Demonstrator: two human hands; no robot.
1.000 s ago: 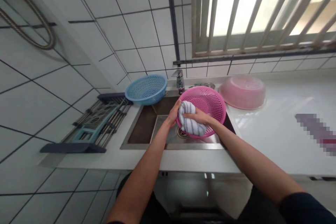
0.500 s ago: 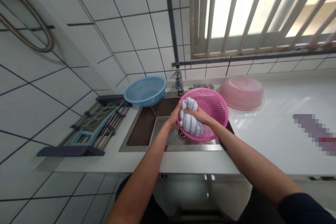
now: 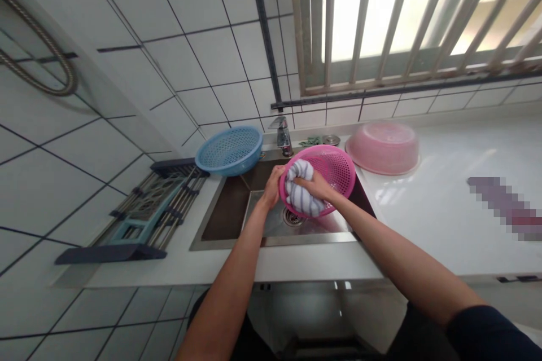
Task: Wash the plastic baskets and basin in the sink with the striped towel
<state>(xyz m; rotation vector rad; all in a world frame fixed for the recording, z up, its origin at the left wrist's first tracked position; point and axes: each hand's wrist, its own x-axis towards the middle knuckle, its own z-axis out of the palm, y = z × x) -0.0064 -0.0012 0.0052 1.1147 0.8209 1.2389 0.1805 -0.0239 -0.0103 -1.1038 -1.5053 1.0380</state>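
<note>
A pink plastic colander [image 3: 345, 172] is held tilted over the steel sink [image 3: 226, 211], its perforated inside facing me. My left hand [image 3: 273, 185] is closed on the colander's left rim. Bunched in my right hand [image 3: 315, 185] is a white cloth with grey stripes [image 3: 304, 203], pressed against the inside of the colander at its left side. Part of the right fingers disappears into the cloth's folds. Below the colander, the sink drain [image 3: 292, 216] shows.
Behind the sink stands a faucet [image 3: 283, 136]. A blue basket [image 3: 231, 151] rests at the sink's back left corner, and a rack [image 3: 148, 203] lies left. Right of the sink, a pink basin [image 3: 385, 148] sits upside down on the white counter [image 3: 432, 225]. A blurred-out item [image 3: 503, 200] lies farther right.
The colander has tipped a little further and shifted slightly left in view, with both hands moving along. The camera view has also shifted slightly. The cloth stays in my right hand.
</note>
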